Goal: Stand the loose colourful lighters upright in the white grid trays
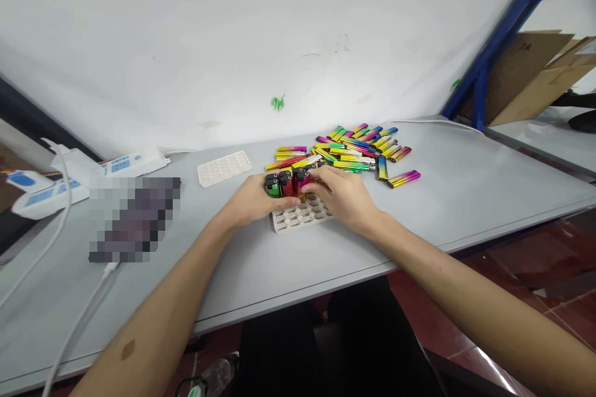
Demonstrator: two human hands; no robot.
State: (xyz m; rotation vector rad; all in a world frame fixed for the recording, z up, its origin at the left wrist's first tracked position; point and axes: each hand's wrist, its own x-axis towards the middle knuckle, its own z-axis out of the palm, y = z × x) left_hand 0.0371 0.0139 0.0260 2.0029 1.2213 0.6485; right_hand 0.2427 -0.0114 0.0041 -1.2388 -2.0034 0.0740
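Several upright lighters with black tops stand bunched together between my hands, green, red and pink at the front. My left hand is wrapped round their left side, its thumb across the front. From the right, my right hand grips the pink end of the bunch with thumb and fingers. Under and in front of them lies a white tray with rows of slots, partly covered by my hands. Just behind, a loose pile of shiny multicoloured lighters spreads to the right.
A second white slotted tray lies at the back left. Farther left are a blurred dark device on a white cable and white power strips. A white wall rises behind the grey table. Cardboard stands beyond a blue frame at right.
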